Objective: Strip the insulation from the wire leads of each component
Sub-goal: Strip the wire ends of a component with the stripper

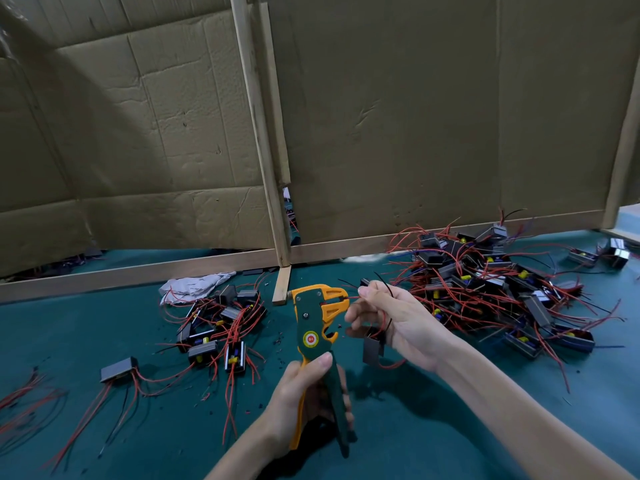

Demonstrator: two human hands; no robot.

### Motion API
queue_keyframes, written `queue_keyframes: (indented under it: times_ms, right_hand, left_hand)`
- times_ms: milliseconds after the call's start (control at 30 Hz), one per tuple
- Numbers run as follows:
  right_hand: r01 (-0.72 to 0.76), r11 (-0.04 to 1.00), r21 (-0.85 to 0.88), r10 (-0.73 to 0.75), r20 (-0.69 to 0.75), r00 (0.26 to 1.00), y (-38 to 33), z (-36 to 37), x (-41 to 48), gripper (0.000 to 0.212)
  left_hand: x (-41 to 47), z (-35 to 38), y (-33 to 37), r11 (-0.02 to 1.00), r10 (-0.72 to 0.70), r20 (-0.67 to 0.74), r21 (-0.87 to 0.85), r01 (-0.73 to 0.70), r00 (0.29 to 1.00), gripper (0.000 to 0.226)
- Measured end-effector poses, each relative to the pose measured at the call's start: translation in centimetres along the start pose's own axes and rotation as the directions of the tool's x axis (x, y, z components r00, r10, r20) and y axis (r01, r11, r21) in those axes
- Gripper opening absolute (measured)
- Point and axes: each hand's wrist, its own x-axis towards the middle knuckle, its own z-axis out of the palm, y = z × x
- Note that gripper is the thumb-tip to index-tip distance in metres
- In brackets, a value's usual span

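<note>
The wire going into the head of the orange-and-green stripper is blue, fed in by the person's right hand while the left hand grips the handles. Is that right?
Not quite: the wire entering the head of the stripper is red, not blue, as the head view shows. The rest holds: the right hand feeds it in and the left hand grips the handles.
</note>
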Motion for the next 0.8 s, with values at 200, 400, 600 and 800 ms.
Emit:
queue_keyframes:
  times_ms: [200, 400, 600, 800]
  right_hand:
    - [0.005, 1.000, -0.029, -0.004, 0.023, 1.000, 0.4, 0.1, 0.0, 0.026]
    - [0.054, 0.994, -0.100, -0.058, -0.035, 0.998, 0.0, 0.0, 0.2, 0.026]
    - [0.187, 0.844, -0.502, -0.322, -0.196, 0.926, -5.3, -1.2, 1.4, 0.024]
    - [-0.077, 0.341, -0.937, -0.700, -0.308, 0.644, -12.6, -7.3, 5.9, 0.029]
  left_hand:
    - [-0.1, 0.5, -0.7, 0.996, 0.067, -0.240, 0.081, -0.049, 0.968, 0.072]
    - [0.2, 0.5, 0.1, 0.996, 0.066, -0.075, -0.052, -0.070, 0.995, 0.050]
    - [0.3, 0.6, 0.5, 0.989, 0.044, -0.079, -0.138, -0.055, 0.996, 0.050]
    - [0.3, 0.6, 0.4, 0.987, 0.042, -0.083, -0.149, -0.054, 0.996, 0.059]
